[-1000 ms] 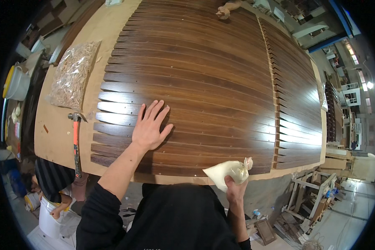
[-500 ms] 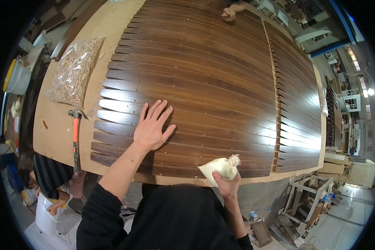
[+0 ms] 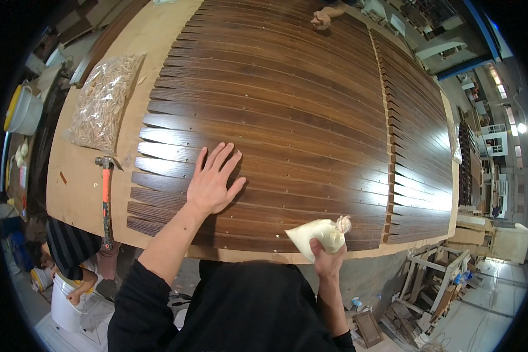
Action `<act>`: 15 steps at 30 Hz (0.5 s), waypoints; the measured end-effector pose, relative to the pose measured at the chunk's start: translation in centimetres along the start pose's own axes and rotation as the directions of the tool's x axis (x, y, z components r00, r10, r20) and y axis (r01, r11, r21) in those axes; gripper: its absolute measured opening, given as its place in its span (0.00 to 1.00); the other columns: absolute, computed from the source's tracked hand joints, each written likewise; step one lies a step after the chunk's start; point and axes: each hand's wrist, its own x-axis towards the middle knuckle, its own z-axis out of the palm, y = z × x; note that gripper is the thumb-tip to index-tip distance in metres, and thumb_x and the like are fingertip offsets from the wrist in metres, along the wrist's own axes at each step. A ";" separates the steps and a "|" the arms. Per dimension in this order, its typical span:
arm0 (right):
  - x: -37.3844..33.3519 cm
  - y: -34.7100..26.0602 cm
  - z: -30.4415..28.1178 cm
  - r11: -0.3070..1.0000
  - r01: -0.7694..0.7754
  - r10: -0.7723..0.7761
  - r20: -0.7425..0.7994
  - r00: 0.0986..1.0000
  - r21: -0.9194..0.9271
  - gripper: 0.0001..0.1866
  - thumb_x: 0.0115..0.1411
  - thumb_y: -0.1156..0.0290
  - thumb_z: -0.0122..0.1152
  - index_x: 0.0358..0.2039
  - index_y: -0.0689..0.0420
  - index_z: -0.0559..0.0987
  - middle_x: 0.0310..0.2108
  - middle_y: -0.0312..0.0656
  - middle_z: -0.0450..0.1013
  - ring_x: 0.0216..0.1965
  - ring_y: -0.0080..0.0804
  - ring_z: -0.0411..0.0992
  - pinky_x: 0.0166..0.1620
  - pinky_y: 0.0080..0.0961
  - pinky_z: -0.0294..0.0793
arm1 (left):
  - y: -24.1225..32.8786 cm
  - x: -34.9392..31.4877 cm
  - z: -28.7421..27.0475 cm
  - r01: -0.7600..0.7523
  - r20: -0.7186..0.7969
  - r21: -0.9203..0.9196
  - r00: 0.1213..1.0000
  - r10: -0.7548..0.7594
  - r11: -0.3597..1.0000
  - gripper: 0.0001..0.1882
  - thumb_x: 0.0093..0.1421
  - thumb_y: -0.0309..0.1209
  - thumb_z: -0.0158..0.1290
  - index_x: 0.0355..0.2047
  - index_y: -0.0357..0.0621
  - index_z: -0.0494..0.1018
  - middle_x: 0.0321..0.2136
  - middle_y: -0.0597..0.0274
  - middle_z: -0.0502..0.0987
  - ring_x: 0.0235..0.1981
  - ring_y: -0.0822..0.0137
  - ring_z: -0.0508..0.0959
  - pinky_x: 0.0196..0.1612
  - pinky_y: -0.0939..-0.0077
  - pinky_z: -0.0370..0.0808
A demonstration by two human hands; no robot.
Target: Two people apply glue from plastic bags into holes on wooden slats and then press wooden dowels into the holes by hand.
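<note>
Dark brown wooden slats (image 3: 287, 135) with small holes lie side by side in a wide row across the table. My left hand (image 3: 210, 185) rests flat on the nearer slats, its fingers spread and pointing away from me. In my right hand (image 3: 327, 258) is a squeeze bag of pale cream paste (image 3: 317, 237), twisted closed at its top, with its pointed tip toward the left. The bag is over the near edge of the slats. My fingers wrap round its underside and are partly hidden.
A clear bag of wooden dowels (image 3: 104, 105) and a hammer (image 3: 106, 199) with an orange and black handle lie on the board at left. Another person's hand (image 3: 321, 20) is at the far edge. A second set of slats (image 3: 419, 170) lies at right. White bucket (image 3: 67, 302) stands lower left.
My right hand has moved slightly to the right with the paste bag. My left hand has barely shifted on the slats.
</note>
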 end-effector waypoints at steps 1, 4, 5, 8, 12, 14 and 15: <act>0.5 -0.5 0.1 1.000 0.030 -0.030 -0.010 1.000 0.009 0.23 0.55 0.72 0.78 0.49 0.64 0.80 0.43 0.40 0.80 0.44 0.28 0.77 0.50 0.28 0.76 | 0.0 0.0 0.1 -0.003 0.000 -0.001 1.000 0.003 1.000 0.32 0.69 0.51 0.51 0.67 0.48 0.66 0.70 0.55 0.62 0.74 0.56 0.57 0.77 0.47 0.47; 1.3 -0.5 0.4 1.000 0.020 -0.020 0.013 1.000 0.001 0.22 0.57 0.72 0.77 0.50 0.65 0.79 0.43 0.40 0.80 0.44 0.28 0.77 0.50 0.27 0.76 | 0.0 0.1 0.1 0.004 0.007 -0.006 1.000 -0.004 1.000 0.32 0.69 0.51 0.51 0.68 0.49 0.66 0.70 0.55 0.62 0.74 0.57 0.57 0.77 0.47 0.47; 1.6 -0.5 0.6 0.999 0.014 -0.016 0.034 0.999 0.042 0.21 0.58 0.73 0.76 0.50 0.65 0.79 0.43 0.39 0.80 0.44 0.27 0.77 0.50 0.27 0.76 | 0.1 0.1 0.0 0.015 0.027 -0.015 1.000 -0.015 1.000 0.32 0.69 0.50 0.52 0.68 0.49 0.65 0.71 0.56 0.61 0.75 0.57 0.55 0.77 0.48 0.46; 2.1 -0.4 0.9 0.999 -0.008 0.006 0.040 0.999 0.034 0.20 0.58 0.74 0.75 0.50 0.65 0.79 0.42 0.39 0.80 0.44 0.27 0.77 0.49 0.26 0.77 | 0.2 0.1 -0.1 0.026 0.047 -0.024 0.999 -0.025 0.999 0.32 0.68 0.48 0.52 0.69 0.50 0.65 0.72 0.57 0.60 0.75 0.57 0.54 0.78 0.49 0.45; 2.4 0.2 0.9 1.000 -0.018 0.020 0.073 0.997 -0.020 0.20 0.58 0.75 0.75 0.49 0.64 0.79 0.42 0.39 0.80 0.43 0.26 0.77 0.49 0.26 0.77 | 0.1 0.1 -0.2 0.017 0.034 -0.023 0.999 -0.016 1.000 0.32 0.68 0.49 0.52 0.69 0.50 0.65 0.72 0.57 0.60 0.75 0.57 0.55 0.78 0.49 0.46; 2.4 0.5 1.0 0.998 -0.034 0.037 0.075 0.996 -0.049 0.20 0.57 0.76 0.76 0.49 0.64 0.79 0.42 0.39 0.80 0.43 0.25 0.78 0.49 0.26 0.78 | 0.1 0.1 -0.3 0.020 0.043 -0.020 0.999 -0.019 1.000 0.32 0.68 0.49 0.52 0.69 0.50 0.65 0.72 0.57 0.60 0.75 0.57 0.55 0.78 0.49 0.46; 2.4 0.5 1.1 0.998 -0.035 0.038 0.075 0.996 -0.050 0.20 0.57 0.76 0.76 0.49 0.64 0.79 0.42 0.39 0.80 0.43 0.25 0.78 0.49 0.26 0.78 | 0.2 0.2 -0.3 0.022 0.051 -0.016 0.998 -0.021 1.000 0.32 0.68 0.49 0.52 0.69 0.50 0.65 0.72 0.57 0.60 0.75 0.57 0.55 0.78 0.49 0.45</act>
